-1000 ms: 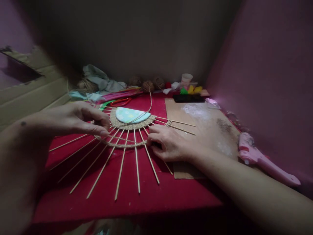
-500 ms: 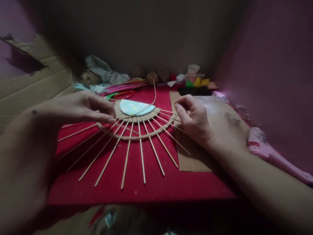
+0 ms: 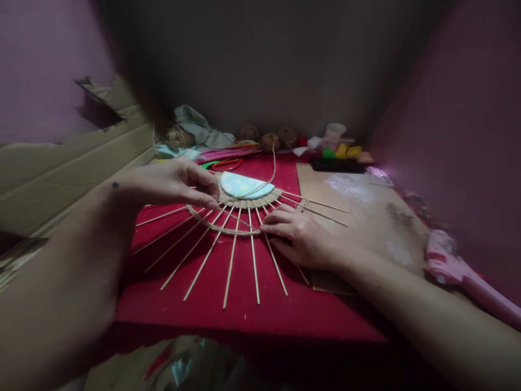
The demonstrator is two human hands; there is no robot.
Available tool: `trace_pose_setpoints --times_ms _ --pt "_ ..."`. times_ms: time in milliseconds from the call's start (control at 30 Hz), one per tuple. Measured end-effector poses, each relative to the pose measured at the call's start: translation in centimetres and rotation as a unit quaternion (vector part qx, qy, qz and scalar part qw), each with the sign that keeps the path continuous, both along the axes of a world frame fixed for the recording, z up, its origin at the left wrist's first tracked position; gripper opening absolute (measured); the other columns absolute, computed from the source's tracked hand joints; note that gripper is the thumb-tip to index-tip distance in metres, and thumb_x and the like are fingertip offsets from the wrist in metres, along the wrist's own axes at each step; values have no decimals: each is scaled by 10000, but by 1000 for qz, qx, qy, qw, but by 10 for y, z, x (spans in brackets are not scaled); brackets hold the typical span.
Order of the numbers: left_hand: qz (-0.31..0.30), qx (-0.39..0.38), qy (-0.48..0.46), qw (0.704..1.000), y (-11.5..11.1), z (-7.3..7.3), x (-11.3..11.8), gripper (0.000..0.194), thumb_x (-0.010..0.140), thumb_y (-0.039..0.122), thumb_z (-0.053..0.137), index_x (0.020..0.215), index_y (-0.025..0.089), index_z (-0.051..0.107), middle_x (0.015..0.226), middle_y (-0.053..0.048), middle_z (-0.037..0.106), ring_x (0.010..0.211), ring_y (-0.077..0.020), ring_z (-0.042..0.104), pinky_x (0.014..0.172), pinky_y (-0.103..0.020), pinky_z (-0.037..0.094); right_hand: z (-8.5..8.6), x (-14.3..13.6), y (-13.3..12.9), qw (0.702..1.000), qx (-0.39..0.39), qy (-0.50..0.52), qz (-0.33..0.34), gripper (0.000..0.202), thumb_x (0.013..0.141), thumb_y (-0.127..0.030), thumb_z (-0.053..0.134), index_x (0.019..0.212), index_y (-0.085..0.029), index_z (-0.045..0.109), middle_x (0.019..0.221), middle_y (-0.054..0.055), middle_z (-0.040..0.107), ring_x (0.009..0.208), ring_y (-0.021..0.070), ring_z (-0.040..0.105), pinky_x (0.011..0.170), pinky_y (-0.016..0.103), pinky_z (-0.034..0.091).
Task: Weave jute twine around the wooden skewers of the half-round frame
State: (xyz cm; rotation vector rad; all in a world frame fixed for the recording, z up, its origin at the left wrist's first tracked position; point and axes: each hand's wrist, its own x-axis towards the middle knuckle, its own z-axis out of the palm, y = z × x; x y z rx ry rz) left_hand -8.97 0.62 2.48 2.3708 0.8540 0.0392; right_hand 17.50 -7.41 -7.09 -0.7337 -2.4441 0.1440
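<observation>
Though higher before, right hand (image 3: 298,234) (fingertips (image 3: 265,228)) on twine (image 3: 232,232)

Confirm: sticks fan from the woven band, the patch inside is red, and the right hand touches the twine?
The patch is pale blue, not red, as the head view shows. The sticks fan from the woven band, and the right hand touches the twine.

Red table covering (image 3: 325,312): bare along the front.
Centre: half-round woven piece (image 3: 249,205), its sticks (image 3: 228,266) fanned out, some over the cardboard.
Right: cardboard sheet (image 3: 368,222), flat, whitish stains.
Rear: twine balls (image 3: 269,142), crumpled pale cloth (image 3: 197,127), pink strips (image 3: 228,154), red-handled tool (image 3: 228,165).
</observation>
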Motion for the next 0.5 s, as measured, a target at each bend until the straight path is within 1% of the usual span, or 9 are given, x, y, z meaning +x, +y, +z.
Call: trace_pose_setpoints --times_ms 133,267,333,400,500 --pt "-5 4 -17 1000 -1 -1 -5 209 790 350 644 740 156 702 640 8 627 628 -102 555 589 -194 424 -2 -1 -2 1000 4 -26 0 297 778 -31 479 940 -90 721 945 127 682 890 207 571 768 350 519" --pt "10 17 -4 1000 -7 -10 -19 223 799 372 633 776 166 715 676 1 658 661 -114 580 619 -198 436 1 0 -1 999 -11 -38 1 359 737 -4 459 968 -85 721 952 132 673 898 209 568 751 347 517" --pt "26 24 2 999 -12 -16 -27 230 797 392 635 796 179 722 697 -2 668 674 -122 589 621 -201 440 7 0 1 999 -16 -50 7 361 730 -3 462 963 -86 724 944 132 669 894 211 567 761 359 508" --pt "38 23 7 999 -18 -22 -33 234 807 397 624 822 189 730 731 -9 682 700 -131 600 643 -211 450 17 -2 4 998 -9 -61 14 333 731 -9 473 918 -106 732 922 122 665 884 215 562 791 388 493" --pt "37 22 8 999 -25 -27 -35 238 813 391 613 854 194 739 764 -15 698 732 -141 609 676 -225 460 30 -12 8 999 -7 -22 27 300 750 -19 483 881 -134 728 931 99 669 894 201 569 826 380 483"
